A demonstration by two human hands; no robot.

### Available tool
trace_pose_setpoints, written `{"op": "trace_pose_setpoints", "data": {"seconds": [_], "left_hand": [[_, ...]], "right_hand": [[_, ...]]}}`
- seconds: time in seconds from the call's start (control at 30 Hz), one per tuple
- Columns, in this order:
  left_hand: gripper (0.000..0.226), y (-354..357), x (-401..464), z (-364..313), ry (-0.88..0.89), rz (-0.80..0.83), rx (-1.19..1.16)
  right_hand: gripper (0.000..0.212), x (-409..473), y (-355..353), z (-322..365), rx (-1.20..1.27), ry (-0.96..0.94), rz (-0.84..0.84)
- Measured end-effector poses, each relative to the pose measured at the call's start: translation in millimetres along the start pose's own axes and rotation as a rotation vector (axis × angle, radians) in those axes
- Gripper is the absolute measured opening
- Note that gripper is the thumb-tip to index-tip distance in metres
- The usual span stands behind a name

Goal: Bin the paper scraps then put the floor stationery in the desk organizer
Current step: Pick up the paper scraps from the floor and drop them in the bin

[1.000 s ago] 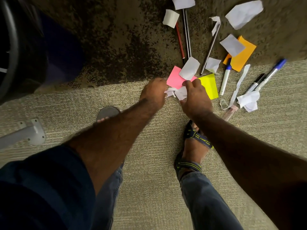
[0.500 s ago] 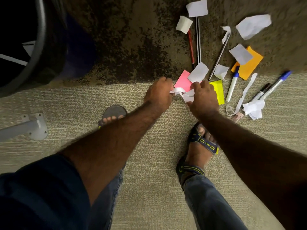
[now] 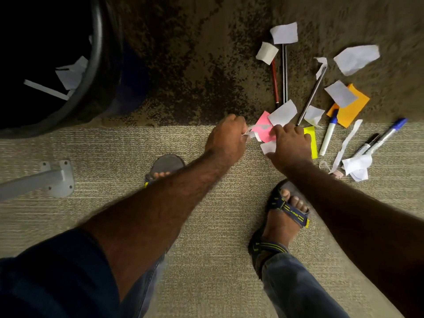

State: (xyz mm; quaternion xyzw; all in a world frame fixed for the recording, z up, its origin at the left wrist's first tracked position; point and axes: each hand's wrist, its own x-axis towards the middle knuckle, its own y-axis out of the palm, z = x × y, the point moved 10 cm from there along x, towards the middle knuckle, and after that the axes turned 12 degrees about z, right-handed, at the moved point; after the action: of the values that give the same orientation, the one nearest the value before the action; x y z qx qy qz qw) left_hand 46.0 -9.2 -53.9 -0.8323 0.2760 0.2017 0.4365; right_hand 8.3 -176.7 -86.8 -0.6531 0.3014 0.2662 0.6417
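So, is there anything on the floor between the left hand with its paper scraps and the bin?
Nothing visible stands in the way. The left hand grips white scraps, and the bin stands up and to its left. Between them lies only bare carpet. The grey metal foot sits lower left, off that line.

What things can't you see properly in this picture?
- Yellow sticky note: head view, mostly covered by the right hand.
- Inside of the bin: too dark, and cut off by the left edge.
- Scrap in the left hand: the closed fist hides most of it.
- Desk organizer: not in view.
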Motion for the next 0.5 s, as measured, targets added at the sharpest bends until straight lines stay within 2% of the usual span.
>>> {"op": "trace_pose_setpoints", "data": {"seconds": [0.1,0.2,0.3,0.4,0.5], "left_hand": [[0.015,-8.2,4.6,-1.2,0.009,-0.009,-0.03],[0.014,-15.6,12.3,-4.0,0.002,-0.024,-0.054],[0.013,-21.0,20.5,-8.4,0.005,-0.037,-0.096],[0.012,-24.7,27.2,-12.3,0.001,-0.064,-0.129],[0.011,-30.6,32.9,-13.8,-0.007,-0.114,-0.151]], "right_hand": [[0.059,5.8,-0.8,-1.6,-0.056,-0.031,0.021],[0.048,14.1,-3.0,0.1,-0.09,-0.085,0.051],[0.043,21.7,-1.0,5.9,-0.107,-0.166,0.131],[0.035,27.7,-5.1,8.7,-0.024,-0.228,0.191],[0.028,33.8,-21.8,10.9,0.037,-0.269,0.18]]}}
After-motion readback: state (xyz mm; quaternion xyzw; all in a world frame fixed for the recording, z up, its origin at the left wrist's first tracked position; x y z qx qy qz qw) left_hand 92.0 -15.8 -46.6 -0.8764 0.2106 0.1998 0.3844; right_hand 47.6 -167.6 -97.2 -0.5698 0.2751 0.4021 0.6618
